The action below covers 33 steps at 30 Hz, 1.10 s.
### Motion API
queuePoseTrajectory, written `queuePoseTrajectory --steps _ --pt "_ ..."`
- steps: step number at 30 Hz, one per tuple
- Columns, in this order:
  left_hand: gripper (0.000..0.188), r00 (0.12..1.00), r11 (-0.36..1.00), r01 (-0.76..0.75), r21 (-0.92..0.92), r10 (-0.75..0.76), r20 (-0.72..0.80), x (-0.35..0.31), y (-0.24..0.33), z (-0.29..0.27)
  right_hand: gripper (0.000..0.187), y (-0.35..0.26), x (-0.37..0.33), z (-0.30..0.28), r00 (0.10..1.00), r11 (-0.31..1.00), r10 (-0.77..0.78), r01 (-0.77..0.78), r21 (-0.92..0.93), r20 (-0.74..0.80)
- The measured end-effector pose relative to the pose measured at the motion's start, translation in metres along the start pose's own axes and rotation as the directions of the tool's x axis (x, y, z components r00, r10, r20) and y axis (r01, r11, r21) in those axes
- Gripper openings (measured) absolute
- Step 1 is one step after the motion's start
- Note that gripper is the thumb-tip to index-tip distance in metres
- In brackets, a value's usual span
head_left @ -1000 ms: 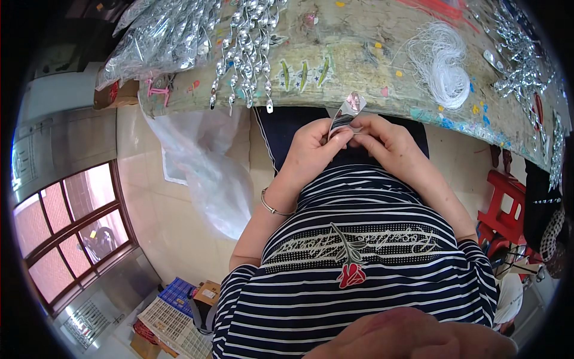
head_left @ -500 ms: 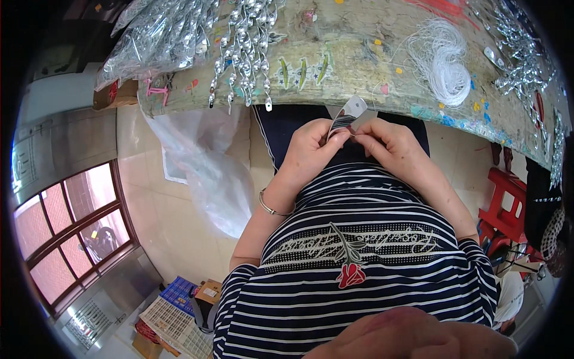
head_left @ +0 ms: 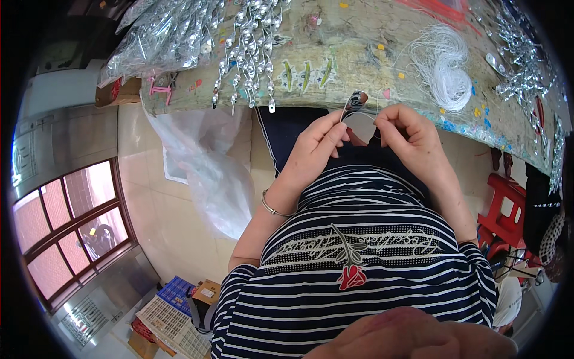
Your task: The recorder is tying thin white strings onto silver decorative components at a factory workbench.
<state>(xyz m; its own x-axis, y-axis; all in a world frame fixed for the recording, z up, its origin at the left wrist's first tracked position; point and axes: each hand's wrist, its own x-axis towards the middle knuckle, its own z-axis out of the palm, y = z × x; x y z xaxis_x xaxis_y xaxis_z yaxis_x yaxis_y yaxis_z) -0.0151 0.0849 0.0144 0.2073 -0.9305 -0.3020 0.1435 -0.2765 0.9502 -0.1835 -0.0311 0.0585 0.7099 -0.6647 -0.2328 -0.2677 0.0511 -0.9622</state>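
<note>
Just off the table's near edge, my left hand [head_left: 317, 143] is closed on a shiny silver strip [head_left: 357, 102] with a rounded, mirror-like end. A white thread [head_left: 369, 116] arcs from the strip across to my right hand [head_left: 409, 133], whose thumb and forefinger pinch it. The hands are a short gap apart. Between and below them shows a pale, shiny curved piece [head_left: 360, 125]; whether it belongs to the same strip I cannot tell. On the table, a loose skein of white thread [head_left: 445, 69] lies beyond my right hand.
Twisted silver strips [head_left: 248, 57] hang toward the table [head_left: 359, 66] edge at left, beside plastic-wrapped silver bundles [head_left: 164, 45]. More silver strands [head_left: 520, 60] lie at far right. A clear plastic sheet [head_left: 209, 173] droops at left; a red stool [head_left: 502, 206] stands at right.
My hands have drawn apart, the right one moving right and slightly up with the thread. The silver strip has turned, so its end now looks dark and reflective.
</note>
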Motion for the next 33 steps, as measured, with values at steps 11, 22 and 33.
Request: queuePoseTrajectory --steps 11,22,33 --pt "0.035 0.999 1.000 0.019 -0.008 -0.019 -0.042 0.003 -0.007 -0.003 0.006 -0.002 0.004 -0.016 0.992 0.996 -0.085 0.083 -0.031 -0.092" --pt "0.038 0.998 1.000 -0.001 -0.020 0.000 -0.056 0.001 -0.004 0.000 0.008 0.007 0.008 -0.004 0.997 0.995 0.072 -0.069 0.071 -0.031" --pt "0.036 0.995 0.995 -0.091 -0.028 0.090 -0.037 0.002 -0.008 0.002 0.009 0.011 0.007 -0.004 0.994 0.999 0.043 -0.041 0.023 -0.097"
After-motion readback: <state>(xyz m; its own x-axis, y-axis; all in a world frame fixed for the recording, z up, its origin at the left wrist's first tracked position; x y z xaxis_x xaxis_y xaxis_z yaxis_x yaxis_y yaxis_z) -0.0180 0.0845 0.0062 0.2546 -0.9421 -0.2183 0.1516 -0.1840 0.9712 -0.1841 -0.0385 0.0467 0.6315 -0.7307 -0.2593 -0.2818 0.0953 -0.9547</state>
